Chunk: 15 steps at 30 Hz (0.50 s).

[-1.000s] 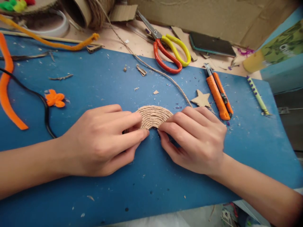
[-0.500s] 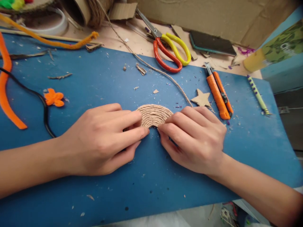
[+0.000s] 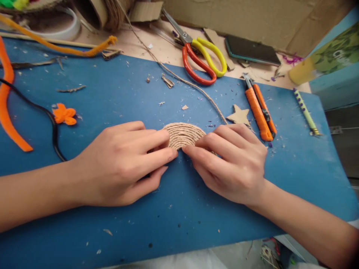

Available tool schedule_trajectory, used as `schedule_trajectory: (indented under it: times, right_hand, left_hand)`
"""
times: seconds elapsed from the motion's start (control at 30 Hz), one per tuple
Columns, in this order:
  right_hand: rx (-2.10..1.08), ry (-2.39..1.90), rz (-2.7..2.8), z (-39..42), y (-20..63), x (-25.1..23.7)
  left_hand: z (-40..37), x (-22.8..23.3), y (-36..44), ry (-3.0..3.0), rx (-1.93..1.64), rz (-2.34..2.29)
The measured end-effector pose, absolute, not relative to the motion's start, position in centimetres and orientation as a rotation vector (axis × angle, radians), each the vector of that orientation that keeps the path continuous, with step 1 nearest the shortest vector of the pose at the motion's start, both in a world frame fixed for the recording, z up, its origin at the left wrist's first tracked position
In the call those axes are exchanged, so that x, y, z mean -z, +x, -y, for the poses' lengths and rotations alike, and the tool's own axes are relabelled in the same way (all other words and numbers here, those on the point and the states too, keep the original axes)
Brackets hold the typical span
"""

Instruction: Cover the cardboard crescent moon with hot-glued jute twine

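Note:
A curved piece of twine [image 3: 183,133], laid in tight arched rows, lies on the blue work surface between my hands. My left hand [image 3: 123,164] has its fingers closed on the left end of the piece. With fingertips pinched at the inner right edge, my right hand [image 3: 232,160] covers the right end. A loose strand of twine [image 3: 193,85] runs from the back of the table down to my right hand. Both thumbs and the ends of the piece are largely hidden under the fingers.
Scissors [image 3: 204,59], a phone [image 3: 252,50] and a large cardboard piece [image 3: 230,20] are at the back. To the right lie a cardboard star [image 3: 239,115], an orange utility knife [image 3: 259,108] and a green crayon-like stick [image 3: 306,111]. An orange flower [image 3: 64,114] and black cord [image 3: 36,105] lie left.
My right fingertips have shifted slightly left along the inner edge of the twine piece, toward my left fingers. The left hand has stayed nearly in place.

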State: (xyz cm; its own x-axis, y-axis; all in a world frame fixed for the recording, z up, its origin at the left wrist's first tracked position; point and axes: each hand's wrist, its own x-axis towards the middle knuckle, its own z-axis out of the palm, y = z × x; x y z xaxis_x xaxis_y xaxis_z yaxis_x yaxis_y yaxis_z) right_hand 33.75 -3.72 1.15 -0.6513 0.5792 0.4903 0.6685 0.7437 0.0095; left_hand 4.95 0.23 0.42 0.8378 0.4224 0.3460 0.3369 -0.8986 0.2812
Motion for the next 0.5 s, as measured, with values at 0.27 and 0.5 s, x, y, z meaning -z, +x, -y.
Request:
schedule_trajectory:
  times: [0.27, 0.5]
  right_hand:
    - [0.27, -0.959, 2.498, 3.74, 33.77, -1.21]
    - [0.244, -0.955, 2.472, 3.7, 33.65, -1.15]
  left_hand:
    - [-0.33, -0.05, 5.01, 2.789, -0.641, -0.571]
    - [-0.38, -0.12, 5.01, 2.795, -0.629, -0.564]
